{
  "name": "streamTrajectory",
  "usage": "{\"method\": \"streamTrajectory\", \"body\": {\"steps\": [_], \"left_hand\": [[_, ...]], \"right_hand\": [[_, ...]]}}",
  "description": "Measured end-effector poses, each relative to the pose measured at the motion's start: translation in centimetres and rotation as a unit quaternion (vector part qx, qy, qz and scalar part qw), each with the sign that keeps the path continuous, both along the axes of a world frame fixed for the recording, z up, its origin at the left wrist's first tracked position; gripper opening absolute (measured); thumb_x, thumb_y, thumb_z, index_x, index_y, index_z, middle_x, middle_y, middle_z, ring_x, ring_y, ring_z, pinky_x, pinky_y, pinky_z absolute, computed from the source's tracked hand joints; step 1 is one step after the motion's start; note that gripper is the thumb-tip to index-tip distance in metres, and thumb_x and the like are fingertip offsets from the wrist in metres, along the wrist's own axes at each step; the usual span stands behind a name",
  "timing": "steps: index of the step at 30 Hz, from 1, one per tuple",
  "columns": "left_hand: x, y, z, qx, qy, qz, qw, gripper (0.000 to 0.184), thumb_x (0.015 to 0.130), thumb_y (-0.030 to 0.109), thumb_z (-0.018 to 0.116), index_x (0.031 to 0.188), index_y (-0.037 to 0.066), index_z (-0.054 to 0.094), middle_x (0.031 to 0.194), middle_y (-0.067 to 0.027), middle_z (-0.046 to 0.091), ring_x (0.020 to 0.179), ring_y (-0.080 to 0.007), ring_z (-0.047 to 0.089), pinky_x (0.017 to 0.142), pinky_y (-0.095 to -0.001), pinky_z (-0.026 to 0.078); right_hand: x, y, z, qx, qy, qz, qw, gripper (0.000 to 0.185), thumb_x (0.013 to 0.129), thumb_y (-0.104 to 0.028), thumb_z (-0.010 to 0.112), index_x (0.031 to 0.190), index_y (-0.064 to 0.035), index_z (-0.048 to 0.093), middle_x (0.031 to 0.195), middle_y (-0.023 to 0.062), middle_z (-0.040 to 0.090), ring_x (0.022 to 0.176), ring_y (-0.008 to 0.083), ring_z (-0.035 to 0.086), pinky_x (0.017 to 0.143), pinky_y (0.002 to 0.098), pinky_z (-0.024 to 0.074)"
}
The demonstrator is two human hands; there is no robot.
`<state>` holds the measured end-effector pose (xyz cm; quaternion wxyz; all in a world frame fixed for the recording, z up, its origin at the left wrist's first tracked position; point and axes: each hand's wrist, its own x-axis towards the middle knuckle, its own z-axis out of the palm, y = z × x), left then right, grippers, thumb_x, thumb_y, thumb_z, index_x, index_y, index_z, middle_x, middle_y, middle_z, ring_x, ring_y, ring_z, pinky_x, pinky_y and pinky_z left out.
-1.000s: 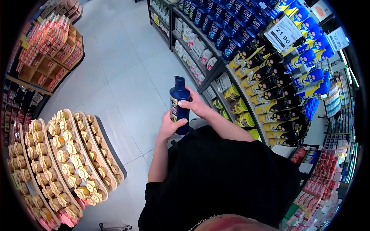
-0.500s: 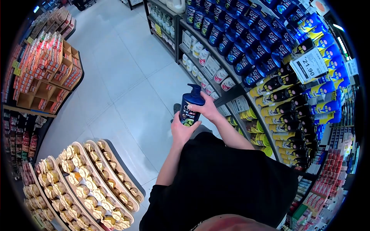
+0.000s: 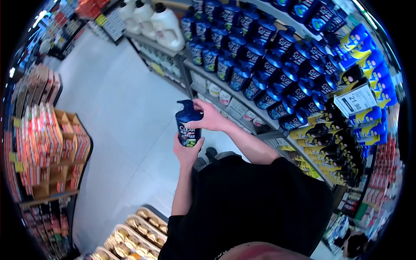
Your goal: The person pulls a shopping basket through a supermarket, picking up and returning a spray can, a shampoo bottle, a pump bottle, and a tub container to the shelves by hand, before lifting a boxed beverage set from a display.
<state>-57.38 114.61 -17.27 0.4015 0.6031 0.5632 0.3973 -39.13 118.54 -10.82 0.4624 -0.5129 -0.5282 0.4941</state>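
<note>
A dark blue pump bottle marked CLEAR is held upright in front of my body, over the floor. Its pump head points to the left. My left hand is wrapped round the bottom of the bottle. Higher up, my right hand grips it near the shoulder, with the thumb across the front. Rows of similar blue pump bottles stand on the shelf to the right of my hands.
White jugs with dark caps stand at the shelf's far end. A price tag reading 21.90 sticks out on the right, near yellow and black bottles. Left is a stand of small orange boxes; trays of gold-wrapped items lie below.
My view has turned, and the shelves and displays have shifted in it. The bottle and both hands now appear further left, and both hands keep their hold on it.
</note>
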Motion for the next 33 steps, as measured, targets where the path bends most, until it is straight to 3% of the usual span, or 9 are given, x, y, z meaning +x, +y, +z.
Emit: {"method": "streamTrajectory", "body": {"steps": [2,8,11,14,17,19,23,28,33], "left_hand": [[1.2,3.9,-0.9,-0.005,-0.008,-0.012,1.000,0.089,0.059,0.032,0.095,0.128,-0.005,0.052,0.110,-0.0167,0.067,0.095,-0.0260,0.066,0.087,-0.0388,0.052],[3.4,17.6,-4.7,0.039,-0.057,-0.127,0.990,0.087,0.060,0.026,0.094,0.129,-0.005,0.051,0.118,-0.0173,0.063,0.103,-0.0237,0.061,0.091,-0.0385,0.050],[4.4,25.0,-4.4,0.077,-0.022,-0.158,0.984,0.090,0.060,0.026,0.095,0.131,-0.006,0.050,0.118,-0.0174,0.063,0.103,-0.0242,0.061,0.092,-0.0381,0.050],[5.6,32.2,-4.6,0.040,-0.074,-0.182,0.980,0.092,0.059,0.026,0.096,0.132,-0.005,0.049,0.118,-0.0173,0.063,0.104,-0.0252,0.062,0.092,-0.0383,0.050],[7.4,38.6,-4.5,0.024,-0.162,-0.202,0.965,0.089,0.057,0.023,0.095,0.130,-0.002,0.051,0.116,-0.0163,0.062,0.102,-0.0260,0.062,0.091,-0.0382,0.051],[9.4,42.4,-7.6,0.081,-0.188,-0.199,0.959,0.087,0.056,0.019,0.094,0.129,-0.001,0.052,0.113,-0.0141,0.061,0.100,-0.0269,0.061,0.090,-0.0389,0.050],[11.7,47.7,-7.0,0.192,-0.050,-0.200,0.960,0.085,0.056,0.017,0.092,0.130,0.003,0.053,0.115,-0.0151,0.061,0.104,-0.0344,0.058,0.093,-0.0431,0.047],[14.7,52.3,-7.9,0.028,-0.101,-0.310,0.945,0.077,0.060,0.013,0.091,0.127,0.002,0.056,0.116,-0.0179,0.066,0.108,-0.0336,0.064,0.093,-0.0416,0.051],[17.1,54.1,-11.1,-0.005,-0.139,-0.363,0.921,0.073,0.064,0.013,0.090,0.127,0.001,0.056,0.111,-0.0177,0.069,0.100,-0.0302,0.069,0.087,-0.0379,0.055]], "right_hand": [[1.7,3.3,1.2,0.009,-0.045,-0.010,0.999,0.081,0.069,-0.020,0.088,0.137,-0.0013,0.047,0.125,0.0155,0.064,0.119,0.0250,0.060,0.104,0.0388,0.0469],[3.5,12.5,3.7,0.061,-0.284,-0.053,0.955,0.083,0.069,-0.027,0.079,0.140,-0.0041,0.043,0.108,0.0217,0.067,0.101,0.0396,0.065,0.090,0.0456,0.0509],[3.2,18.2,4.7,0.009,-0.323,-0.076,0.943,0.079,0.069,-0.027,0.079,0.137,-0.0050,0.045,0.106,0.0226,0.067,0.101,0.0402,0.064,0.088,0.0457,0.0514],[2.4,24.3,5.6,0.038,-0.387,-0.128,0.912,0.066,0.068,-0.026,0.079,0.126,-0.0063,0.056,0.104,0.0183,0.068,0.095,0.0379,0.067,0.081,0.0446,0.0541],[2.1,29.7,7.2,0.052,-0.423,-0.132,0.895,0.059,0.067,-0.025,0.081,0.118,-0.0041,0.060,0.106,0.0158,0.068,0.097,0.0350,0.067,0.083,0.0413,0.0542],[2.8,32.9,5.7,0.075,-0.468,-0.129,0.871,0.057,0.065,-0.024,0.083,0.115,-0.0045,0.061,0.106,0.0147,0.068,0.097,0.0351,0.066,0.085,0.0427,0.0525],[4.9,38.1,3.4,0.108,-0.579,-0.099,0.802,0.055,0.061,-0.020,0.080,0.111,-0.0051,0.061,0.106,0.0137,0.068,0.104,0.0338,0.063,0.098,0.0455,0.0430],[8.0,42.4,0.7,0.064,-0.605,-0.093,0.788,0.054,0.061,-0.019,0.078,0.108,-0.0059,0.058,0.101,0.0127,0.067,0.099,0.0328,0.062,0.090,0.0443,0.0439],[9.6,43.4,-2.7,0.011,-0.647,-0.100,0.756,0.052,0.061,-0.016,0.080,0.108,-0.0081,0.057,0.097,0.0108,0.067,0.094,0.0318,0.064,0.086,0.0439,0.0446]]}}
